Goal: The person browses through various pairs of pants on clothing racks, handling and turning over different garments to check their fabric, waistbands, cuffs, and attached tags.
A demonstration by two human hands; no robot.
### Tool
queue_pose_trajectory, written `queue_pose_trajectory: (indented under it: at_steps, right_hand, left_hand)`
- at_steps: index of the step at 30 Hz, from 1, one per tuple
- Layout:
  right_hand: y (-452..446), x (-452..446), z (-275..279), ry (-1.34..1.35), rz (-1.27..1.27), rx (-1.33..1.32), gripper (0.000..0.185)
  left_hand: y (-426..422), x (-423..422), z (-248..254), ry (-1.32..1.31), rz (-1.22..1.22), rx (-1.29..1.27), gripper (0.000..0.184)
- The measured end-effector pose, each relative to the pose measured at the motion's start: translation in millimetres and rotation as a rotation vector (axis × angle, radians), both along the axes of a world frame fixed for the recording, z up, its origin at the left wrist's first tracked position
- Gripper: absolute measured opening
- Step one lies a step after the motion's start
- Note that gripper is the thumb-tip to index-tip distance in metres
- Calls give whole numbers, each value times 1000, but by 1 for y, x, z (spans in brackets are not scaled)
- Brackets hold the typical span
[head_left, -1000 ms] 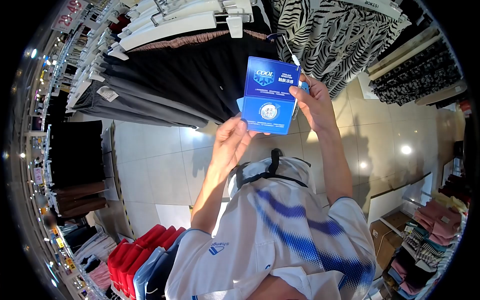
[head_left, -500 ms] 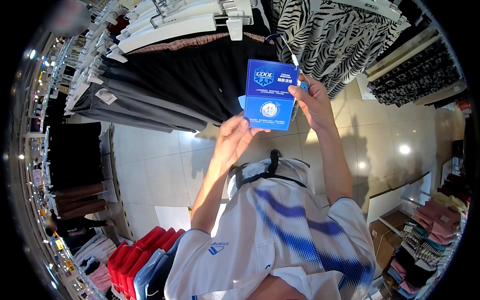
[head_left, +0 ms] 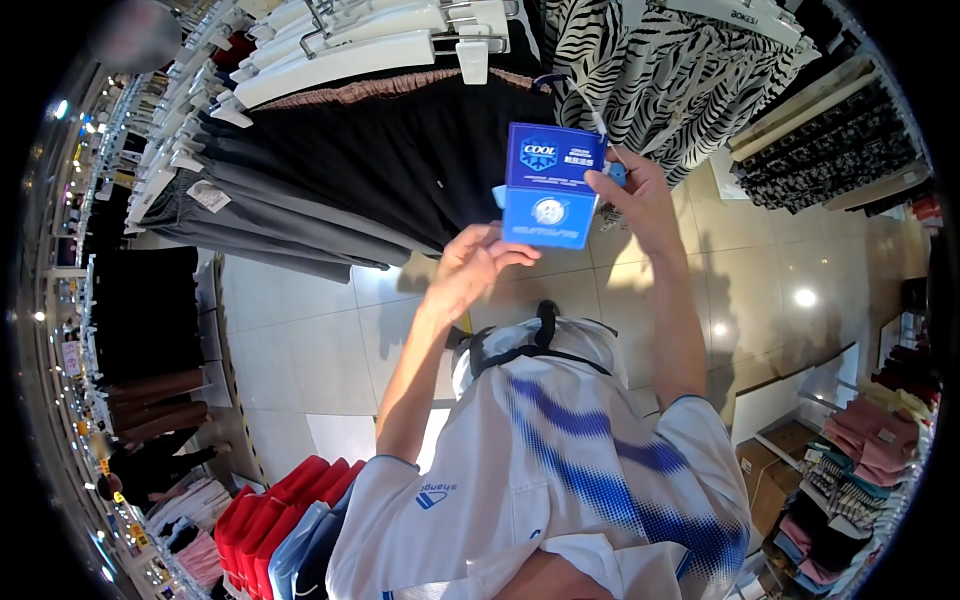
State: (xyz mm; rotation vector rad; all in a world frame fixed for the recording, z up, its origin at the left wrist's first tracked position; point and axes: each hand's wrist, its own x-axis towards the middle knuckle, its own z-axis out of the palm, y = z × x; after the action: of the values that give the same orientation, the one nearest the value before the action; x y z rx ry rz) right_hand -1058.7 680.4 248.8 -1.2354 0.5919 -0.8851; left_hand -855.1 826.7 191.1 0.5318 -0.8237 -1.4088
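Note:
A blue hang tag printed "COOL" hangs by a white string from black trousers on the rack. My right hand pinches the tag at its right edge, thumb in front. Just below the tag's lower left corner is my left hand, its fingers loosely stretched and apart, with nothing visible in them. A smaller light blue piece pokes out behind the tag on its left side.
White hangers carry the trousers, with grey trousers to the left and zebra-patterned garments to the right. Red shirts hang at lower left. Folded clothes lie at lower right. A person stands far left.
My left hand has let go of the tag's lower left corner and its fingers have spread. With my right hand, the tag has shifted slightly right and its lower edge has risen.

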Motion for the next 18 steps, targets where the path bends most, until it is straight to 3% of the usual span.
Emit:
queue_pose_trajectory:
  at_steps: [2,4,5,6,7,8,10,11,12,14,15,16,18]
  right_hand:
    - [-18,-17,-2,396,-26,-337,23]
    - [-27,-25,-2,429,-60,-456,26]
    - [-31,-28,-1,537,-118,-568,28]
    - [-35,-29,-1,643,-178,-679,30]
    - [-38,-28,-2,677,-161,-621,34]
    - [-42,-26,-5,682,-161,-619,34]
    - [-50,-20,-20,694,-122,-545,32]
    - [-50,-17,-25,698,-123,-545,32]
    - [-50,-15,-31,714,-168,-580,30]
    - [-50,-12,-33,737,-218,-611,27]
    - [-48,-10,-34,713,-235,-644,26]
    - [-46,-10,-35,686,-251,-677,25]
    - [-47,-8,-40,675,-260,-648,24]
  left_hand:
    - [-4,30,-32,-130,-45,186,31]
    - [-7,72,-108,-537,169,609,54]
    - [-10,86,-141,-534,170,607,54]
    - [-14,97,-170,-870,326,680,68]
    - [-20,106,-192,-1207,483,742,82]
    - [-30,108,-207,-1204,478,743,82]
    - [-55,102,-233,-1655,531,720,90]
    - [-65,97,-245,-1563,673,751,70]
    - [-71,104,-262,-1561,667,749,70]
    - [-80,116,-291,-1017,410,778,44]
    - [-78,116,-291,-1013,424,744,29]
    - [-70,109,-274,-1012,414,748,29]
    - [-45,97,-221,-1022,318,485,30]
